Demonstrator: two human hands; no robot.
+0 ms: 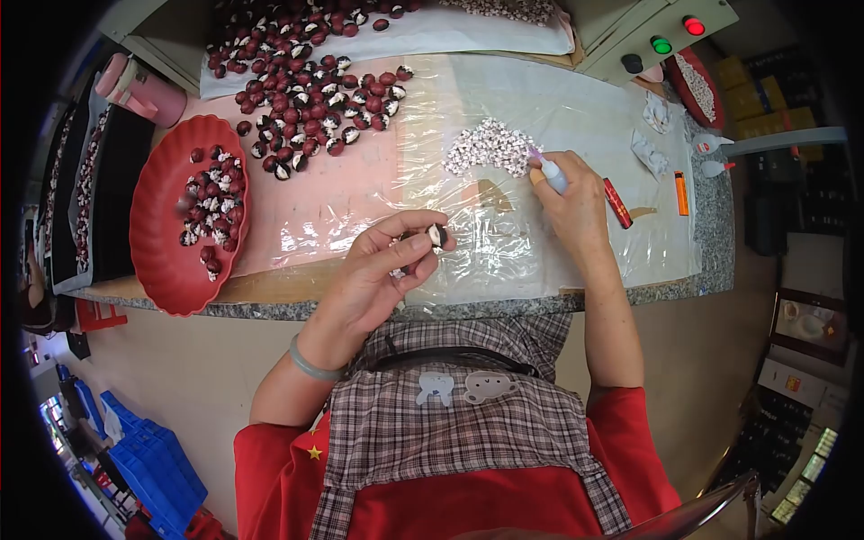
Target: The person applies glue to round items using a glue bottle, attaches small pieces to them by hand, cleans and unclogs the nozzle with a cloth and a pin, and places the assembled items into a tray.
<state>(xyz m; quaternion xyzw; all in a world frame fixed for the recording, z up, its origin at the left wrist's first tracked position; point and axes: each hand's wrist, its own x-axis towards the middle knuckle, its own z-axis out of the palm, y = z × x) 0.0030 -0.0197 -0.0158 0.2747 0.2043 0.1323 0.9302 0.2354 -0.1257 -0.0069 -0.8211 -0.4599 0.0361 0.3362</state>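
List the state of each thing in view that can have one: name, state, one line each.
Left hand, pinching a dark piece
Dark piece, held
Right hand, closed around a bottle
Bottle, tilted, tip by the white bits
White bits, loosely piled
Red-and-white pieces, scattered
Red basin, partly filled
Plastic sheet, wrinkled
Red light, lit
Green light, apparently lit
White scrap, crumpled

Room to pass lies between left hand (pixel 382 261) and right hand (pixel 576 198), white pile (pixel 486 148) blocking beyond.
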